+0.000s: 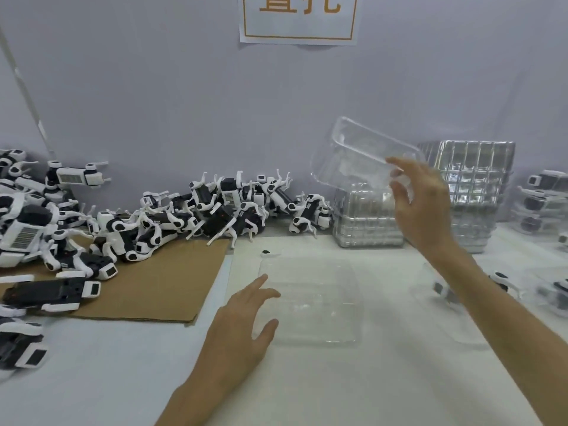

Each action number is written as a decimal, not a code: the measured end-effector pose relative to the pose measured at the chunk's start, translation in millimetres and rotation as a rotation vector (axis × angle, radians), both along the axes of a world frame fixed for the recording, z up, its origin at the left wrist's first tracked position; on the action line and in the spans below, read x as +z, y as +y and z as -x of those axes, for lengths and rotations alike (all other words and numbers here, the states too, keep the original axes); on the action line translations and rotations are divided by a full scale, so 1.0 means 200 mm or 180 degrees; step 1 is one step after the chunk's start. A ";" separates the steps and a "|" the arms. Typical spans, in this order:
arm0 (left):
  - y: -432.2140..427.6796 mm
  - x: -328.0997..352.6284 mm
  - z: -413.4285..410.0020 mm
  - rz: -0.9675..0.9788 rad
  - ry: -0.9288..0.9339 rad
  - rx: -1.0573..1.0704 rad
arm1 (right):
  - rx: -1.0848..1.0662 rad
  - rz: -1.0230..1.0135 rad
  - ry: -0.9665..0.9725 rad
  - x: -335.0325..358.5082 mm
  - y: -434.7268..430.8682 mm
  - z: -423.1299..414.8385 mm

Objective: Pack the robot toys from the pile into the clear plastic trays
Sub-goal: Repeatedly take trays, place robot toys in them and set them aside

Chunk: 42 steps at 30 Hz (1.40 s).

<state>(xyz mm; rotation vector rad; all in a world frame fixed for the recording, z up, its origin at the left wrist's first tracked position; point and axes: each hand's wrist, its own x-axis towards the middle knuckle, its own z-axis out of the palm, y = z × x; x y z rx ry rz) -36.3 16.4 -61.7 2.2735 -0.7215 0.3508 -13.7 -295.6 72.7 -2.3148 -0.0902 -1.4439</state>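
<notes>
Gripping a clear tray point(359, 155) in right hand point(421, 204) - raised, tilted, above the tray stack point(368, 222). Left hand point(242, 321) spread loose at edge of second tray point(322, 302), flat on table point(307, 379) - robot toys point(123, 229) heaped left.

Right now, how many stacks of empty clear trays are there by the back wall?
2: a shorter stack just right of the toy pile, and a taller stack behind the right hand gripping a loose tray. More may be hidden beyond the right edge.
</notes>
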 end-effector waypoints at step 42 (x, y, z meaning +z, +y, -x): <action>-0.04 0.07 -0.11 -0.0103 -0.0292 -0.0215 | -0.0977 0.2263 0.1265 0.03 -0.09 -0.99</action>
